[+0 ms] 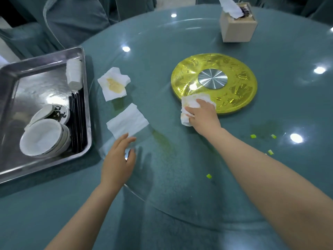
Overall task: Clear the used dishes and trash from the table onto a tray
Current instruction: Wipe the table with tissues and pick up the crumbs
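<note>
Your right hand (200, 112) is curled around a crumpled napkin (191, 105) and presses it down at the edge of the gold disc (234, 82). Your left hand (118, 159) is spread and relaxed, with its fingertips just touching the near edge of a flat napkin (127, 122). It holds nothing yet.

The napkins are very light and soft. They bend and tear easily, and the wet ones may fall apart. The stained napkin (113, 85) lies a little farther away, near the tray (85, 98). I think it is best to scrunch each one into a ball in your hand, so it does not drip or flap. Pinch the flat one at its near edge, since it lies flat on the glass and is hard to get under.

The counter (162, 51) is a smooth, shiny round glass top, so things will slide on it. It has greenish wet smears and small green bits (253, 136) near your right arm. Those bits are tiny and may stick to the glass.

The metal tray sits at the left edge. It already holds stacked white bowls (43, 139), black chopsticks (77, 121) and a rolled white towel (73, 73). A tissue box (237, 27) stands at the far side, and covered chairs (72, 18) ring the counter.
</note>
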### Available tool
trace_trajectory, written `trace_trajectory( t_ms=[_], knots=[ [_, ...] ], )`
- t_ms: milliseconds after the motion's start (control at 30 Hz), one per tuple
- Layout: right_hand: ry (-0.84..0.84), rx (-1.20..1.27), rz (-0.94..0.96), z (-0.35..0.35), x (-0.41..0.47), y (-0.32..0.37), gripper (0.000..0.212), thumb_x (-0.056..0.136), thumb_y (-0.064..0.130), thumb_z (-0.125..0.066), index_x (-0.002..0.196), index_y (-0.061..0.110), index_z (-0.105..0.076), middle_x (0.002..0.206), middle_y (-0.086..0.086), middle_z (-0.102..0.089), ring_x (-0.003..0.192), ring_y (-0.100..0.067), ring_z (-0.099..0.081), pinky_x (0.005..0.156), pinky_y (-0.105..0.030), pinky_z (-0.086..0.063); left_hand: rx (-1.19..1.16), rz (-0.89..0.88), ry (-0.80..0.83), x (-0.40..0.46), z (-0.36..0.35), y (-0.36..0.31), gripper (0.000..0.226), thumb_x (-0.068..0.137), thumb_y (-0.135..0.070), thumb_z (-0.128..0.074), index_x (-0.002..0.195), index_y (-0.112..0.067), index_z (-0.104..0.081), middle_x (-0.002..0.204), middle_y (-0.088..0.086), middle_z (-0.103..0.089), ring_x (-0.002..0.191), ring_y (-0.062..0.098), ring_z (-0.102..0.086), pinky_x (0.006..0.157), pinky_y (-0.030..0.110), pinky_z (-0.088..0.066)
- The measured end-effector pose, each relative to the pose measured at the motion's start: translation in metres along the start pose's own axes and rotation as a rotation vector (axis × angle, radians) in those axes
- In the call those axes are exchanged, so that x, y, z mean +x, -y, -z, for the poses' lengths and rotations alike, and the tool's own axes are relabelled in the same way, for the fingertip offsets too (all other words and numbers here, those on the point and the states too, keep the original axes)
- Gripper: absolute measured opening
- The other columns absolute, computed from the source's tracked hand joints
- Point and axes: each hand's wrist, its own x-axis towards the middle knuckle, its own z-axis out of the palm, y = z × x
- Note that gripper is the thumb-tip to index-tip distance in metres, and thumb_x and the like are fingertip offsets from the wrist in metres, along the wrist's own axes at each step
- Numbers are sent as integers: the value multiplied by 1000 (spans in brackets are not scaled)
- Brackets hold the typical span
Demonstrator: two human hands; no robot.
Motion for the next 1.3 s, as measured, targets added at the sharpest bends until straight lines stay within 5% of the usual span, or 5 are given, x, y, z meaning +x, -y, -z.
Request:
trace_trajectory(
  t_ms=[233, 367, 800, 1133, 1300],
  knots=[
    [24, 65, -98, 9, -2, -10, 27, 84, 6, -47, 99, 13, -68, 106, -8, -56, 98, -33, -52, 75, -35, -45, 232, 102, 241, 37, -4, 5, 46, 96, -28, -48, 141, -31, -42, 160, 5, -2, 146, 24, -11, 112, 41, -27],
    [6, 9, -116, 11, -7, -12, 26, 82, 3, -49, 94, 17, -67, 101, -5, -55, 80, -27, -43, 59, -29, -32, 346, 54, 293, 34, -9, 3, 44, 98, -19, -36, 142, -13, -38, 156, 11, -22, 137, 28, -29, 104, 40, -33],
    [64, 93, 12, 15, 9, 28, 30, 81, 11, -54, 107, 16, -69, 109, -8, -63, 94, -28, -59, 65, -28, -46, 282, -14, -60, 107, 27, 13, 61, 95, -17, -41, 150, -3, -18, 160, 4, -11, 143, 22, -23, 109, 40, -30],
    [218, 144, -133, 15, 17, 27, 16, 77, 2, -49, 83, 7, -62, 90, -8, -45, 74, -22, -37, 53, -20, -27, 437, 55, 124, 205, 24, 49, 45, 95, -27, -39, 137, -9, -37, 143, 12, -37, 122, 34, -44, 89, 43, -39],
    [220, 158, -109, 26, 11, 24, 33, 80, 2, -53, 111, 0, -66, 119, -23, -59, 113, -35, -56, 85, -43, -51, 491, 15, 200, 210, 21, 62, 45, 93, -26, -46, 139, -26, -45, 144, 13, -39, 120, 38, -46, 97, 41, -36]
  ],
)
